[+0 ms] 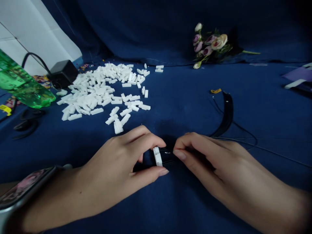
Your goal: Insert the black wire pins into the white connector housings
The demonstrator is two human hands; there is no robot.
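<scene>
Ahead of you a dark blue cloth [185,107] covers the whole work surface and rises as a backdrop behind it. At the far edge you see a small bunch of artificial flowers [210,44] in cream and purple, lying on its side. To your left a green translucent plastic bottle [23,86] lies tilted, and just beyond it sits a black power adapter [63,73] with its cable looping up against the white tiled wall [29,32]. Far right, a purple sheet [298,74] rests near the edge, and a small yellow scrap [215,91] lies mid-cloth.
</scene>
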